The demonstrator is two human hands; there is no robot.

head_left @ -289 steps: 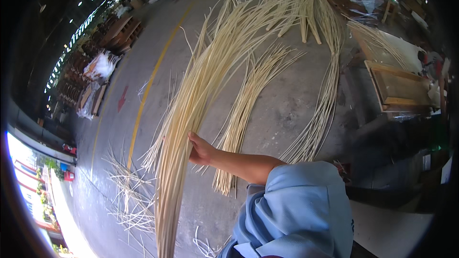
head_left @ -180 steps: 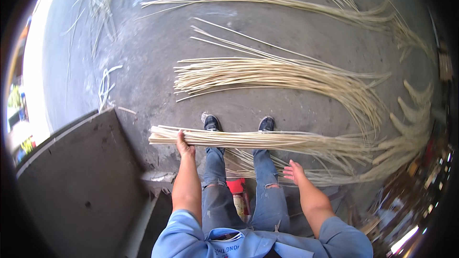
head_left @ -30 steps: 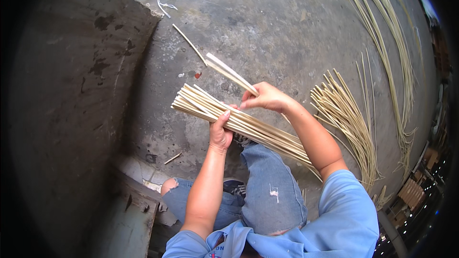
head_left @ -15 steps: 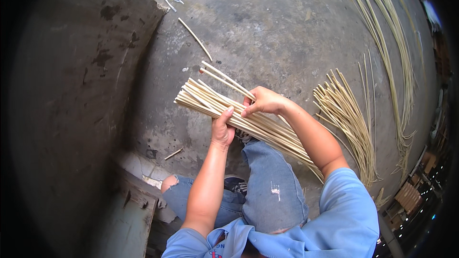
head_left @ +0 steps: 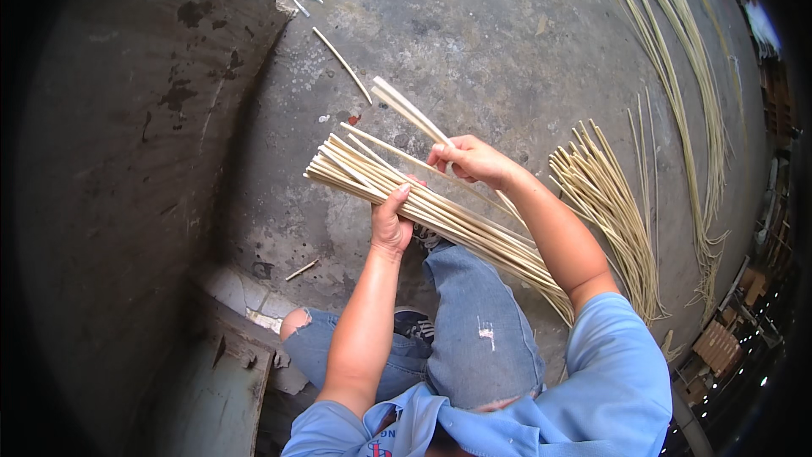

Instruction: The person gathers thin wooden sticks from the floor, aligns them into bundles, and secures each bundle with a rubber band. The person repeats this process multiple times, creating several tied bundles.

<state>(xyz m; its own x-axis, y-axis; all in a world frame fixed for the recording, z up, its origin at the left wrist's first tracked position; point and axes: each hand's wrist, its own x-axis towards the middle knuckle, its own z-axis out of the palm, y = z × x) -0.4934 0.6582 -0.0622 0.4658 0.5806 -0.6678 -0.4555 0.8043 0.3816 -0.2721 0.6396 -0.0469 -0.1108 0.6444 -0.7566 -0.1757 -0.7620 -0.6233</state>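
Lifted away from the bundle of pale sticks (head_left: 351, 167) since the preceding frame, the right hand (head_left: 470, 161) pinches a few separate sticks (head_left: 412, 112) (their tips slightly blurred). Just beside it, the left hand (head_left: 391, 217) is clamped around the bundle, which slants in front of the bent leg (head_left: 478, 313). On the floor (head_left: 482, 51) at right lies a second bundle (head_left: 605, 199); a loose stick (head_left: 342, 64) lies farther left.
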